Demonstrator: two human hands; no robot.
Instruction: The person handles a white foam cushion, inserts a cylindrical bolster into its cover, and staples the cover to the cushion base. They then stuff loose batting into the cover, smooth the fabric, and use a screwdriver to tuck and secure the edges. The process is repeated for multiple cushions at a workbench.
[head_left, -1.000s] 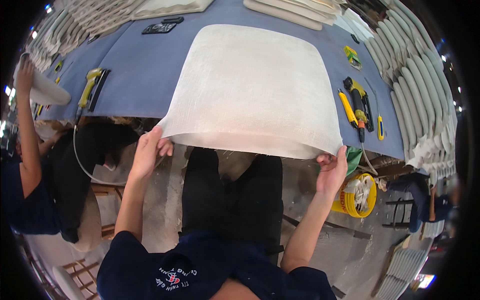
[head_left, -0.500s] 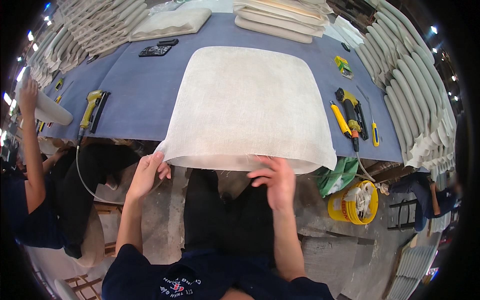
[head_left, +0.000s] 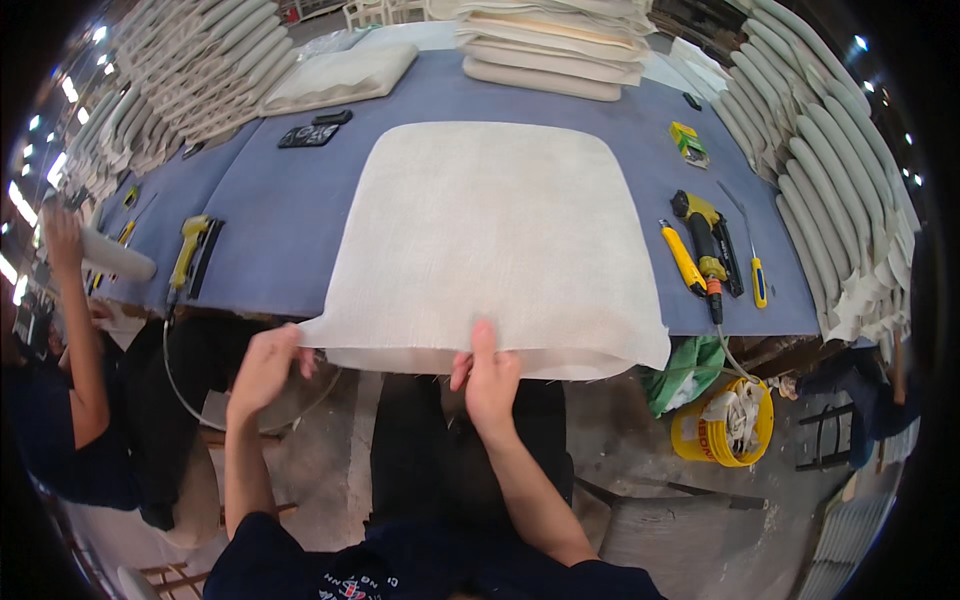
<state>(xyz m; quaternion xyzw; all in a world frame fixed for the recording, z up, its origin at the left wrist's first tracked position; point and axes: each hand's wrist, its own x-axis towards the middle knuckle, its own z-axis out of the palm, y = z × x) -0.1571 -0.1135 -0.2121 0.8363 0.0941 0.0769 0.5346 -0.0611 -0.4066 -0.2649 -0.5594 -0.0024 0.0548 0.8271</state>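
White fabric cushion (head_left: pixel 490 235), right hand (head_left: pixel 492 378) now mid-edge

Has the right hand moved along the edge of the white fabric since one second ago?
Yes. The right hand slid leftward along the near edge of the white fabric, from its right corner near the yellow bucket to the edge's middle.

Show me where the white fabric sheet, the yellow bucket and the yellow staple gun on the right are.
white fabric sheet (head_left: pixel 480 230), head view, middle of its flat surface.
yellow bucket (head_left: pixel 705 440), head view, its outer wall.
yellow staple gun (head_left: pixel 706 235), head view, its body.
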